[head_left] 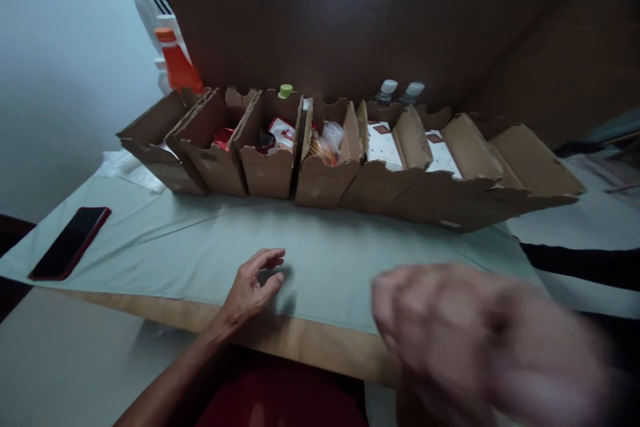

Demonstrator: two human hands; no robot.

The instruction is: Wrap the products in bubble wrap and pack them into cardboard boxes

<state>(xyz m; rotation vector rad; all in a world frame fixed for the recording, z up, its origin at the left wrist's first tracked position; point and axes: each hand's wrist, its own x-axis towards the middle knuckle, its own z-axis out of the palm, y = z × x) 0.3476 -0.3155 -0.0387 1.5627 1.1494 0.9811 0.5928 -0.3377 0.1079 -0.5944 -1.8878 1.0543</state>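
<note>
Cardboard bins [323, 185]: standing in a row along the far side of the pale cloth [325, 240], apart from our left hand.
Left hand [255, 285]: empty, fingers loosely curved near the cloth's front edge; we judge this relaxed shape good for reaching.
Right hand [460, 327]: foreground, fingers seemingly curled (too blurred; we cannot tell whether they grip anything).
Bin rims [270, 156]: wavy-cut; we judge entry from above, knuckles clear, the least likely to snag.
</note>
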